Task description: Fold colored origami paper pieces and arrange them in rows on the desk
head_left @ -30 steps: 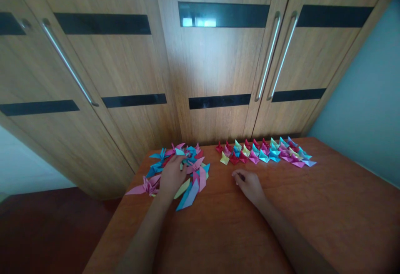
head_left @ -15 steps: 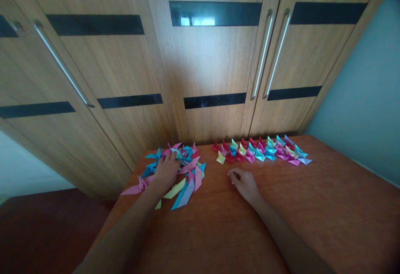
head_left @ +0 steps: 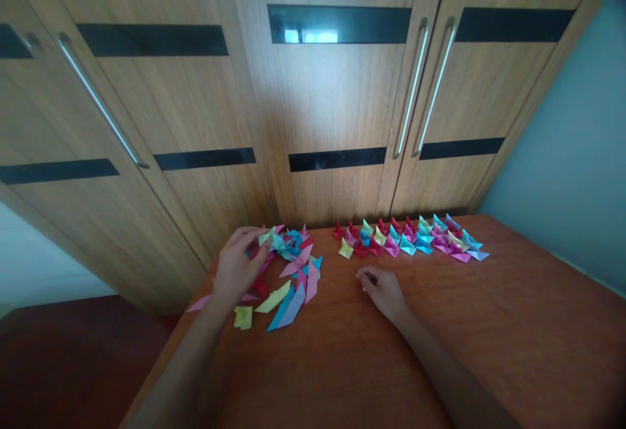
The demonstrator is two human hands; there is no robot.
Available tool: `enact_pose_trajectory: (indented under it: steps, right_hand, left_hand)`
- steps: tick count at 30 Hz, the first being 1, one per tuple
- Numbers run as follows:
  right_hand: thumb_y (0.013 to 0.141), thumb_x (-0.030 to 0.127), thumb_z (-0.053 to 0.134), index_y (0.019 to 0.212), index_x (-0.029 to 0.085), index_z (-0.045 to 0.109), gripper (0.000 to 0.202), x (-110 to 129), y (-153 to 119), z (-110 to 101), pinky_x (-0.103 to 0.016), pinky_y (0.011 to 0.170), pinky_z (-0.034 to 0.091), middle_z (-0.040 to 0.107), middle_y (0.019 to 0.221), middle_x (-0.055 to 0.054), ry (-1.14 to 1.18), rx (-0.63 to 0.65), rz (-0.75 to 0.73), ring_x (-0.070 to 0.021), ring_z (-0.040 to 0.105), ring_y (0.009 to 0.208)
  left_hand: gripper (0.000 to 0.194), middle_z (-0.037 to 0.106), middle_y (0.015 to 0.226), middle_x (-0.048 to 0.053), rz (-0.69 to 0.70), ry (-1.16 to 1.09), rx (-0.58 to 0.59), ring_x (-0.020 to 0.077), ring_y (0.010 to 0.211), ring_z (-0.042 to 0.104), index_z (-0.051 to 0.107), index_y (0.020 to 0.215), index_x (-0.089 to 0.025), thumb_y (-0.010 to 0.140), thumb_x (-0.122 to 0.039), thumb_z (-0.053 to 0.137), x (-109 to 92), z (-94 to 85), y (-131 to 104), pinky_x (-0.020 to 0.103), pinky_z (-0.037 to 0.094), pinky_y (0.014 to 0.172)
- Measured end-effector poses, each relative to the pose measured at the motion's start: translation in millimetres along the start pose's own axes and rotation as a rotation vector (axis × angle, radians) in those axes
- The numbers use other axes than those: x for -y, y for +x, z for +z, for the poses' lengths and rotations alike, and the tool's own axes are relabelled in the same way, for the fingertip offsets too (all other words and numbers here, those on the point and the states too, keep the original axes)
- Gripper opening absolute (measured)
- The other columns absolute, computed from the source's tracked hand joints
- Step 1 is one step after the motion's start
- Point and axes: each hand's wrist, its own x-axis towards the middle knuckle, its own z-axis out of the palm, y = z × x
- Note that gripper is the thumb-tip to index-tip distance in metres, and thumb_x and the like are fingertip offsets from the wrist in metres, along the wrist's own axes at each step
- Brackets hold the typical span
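Between the thumb and fingers of my left hand (head_left: 238, 263) is a light green origami piece (head_left: 267, 236), pinched just above the left side of a loose pile. That pile holds pink, blue, red and yellow folded papers, among them a pink origami piece (head_left: 299, 261) and a lilac paper strip (head_left: 294, 306). Part of it is hidden behind my left hand. My right hand (head_left: 384, 291) rests on the table with its fingers curled together, and nothing shows in them. Just beyond it stand rows of small origami boats (head_left: 391, 246) in several colours.
The brown wooden table (head_left: 332, 364) reaches back to a wooden wardrobe (head_left: 332, 103) with long metal handles. A pale wall (head_left: 567, 175) borders the table on the right. A yellow folded paper (head_left: 243, 317) lies near the table's left edge.
My left hand has drawn back to the left from the pile and now holds the light green origami piece up. The yellow folded paper shows more fully. My right hand stays put.
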Motion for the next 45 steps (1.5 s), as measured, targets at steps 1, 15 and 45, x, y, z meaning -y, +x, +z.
enact_pose_trajectory:
  steps: [1, 15, 45]
  right_hand:
    - [0.084, 0.037, 0.044, 0.077, 0.021, 0.066, 0.028, 0, 0, 0, -0.027, 0.061, 0.042, 0.064, 0.064, -0.001, 0.009, 0.004, 0.003, -0.0176, 0.059, 0.062]
    - [0.078, 0.049, 0.061, 0.094, 0.018, 0.066, 0.035, 23, -14, -14, -0.022, 0.055, 0.040, 0.060, 0.072, -0.001, 0.580, 0.187, 0.054, -0.0106, 0.049, 0.060]
    - [0.077, 0.054, 0.048, 0.103, 0.025, 0.067, 0.044, -103, -8, -139, -0.038, 0.064, 0.047, 0.069, 0.095, -0.012, -0.605, -0.447, 0.711, -0.0323, 0.064, 0.084]
  left_hand:
    - [0.027, 0.061, 0.107, 0.006, -0.059, -0.175, -0.011, 0.0207, 0.096, 0.059, 0.063, 0.103, -0.020, 0.082, -0.036, 0.057, -7, 3.1, -2, 0.037, 0.048, 0.089]
    - [0.025, 0.067, 0.108, 0.010, -0.520, -1.174, 0.249, 0.0216, 0.092, 0.065, 0.058, 0.084, -0.016, 0.072, -0.032, 0.073, -62, 131.8, -86, 0.030, 0.054, 0.072]
    - [0.021, 0.066, 0.086, 0.005, -0.281, -0.834, 0.375, 0.0123, 0.063, 0.059, 0.059, 0.102, -0.017, 0.089, -0.030, 0.048, -58, 134.7, -109, 0.025, 0.048, 0.061]
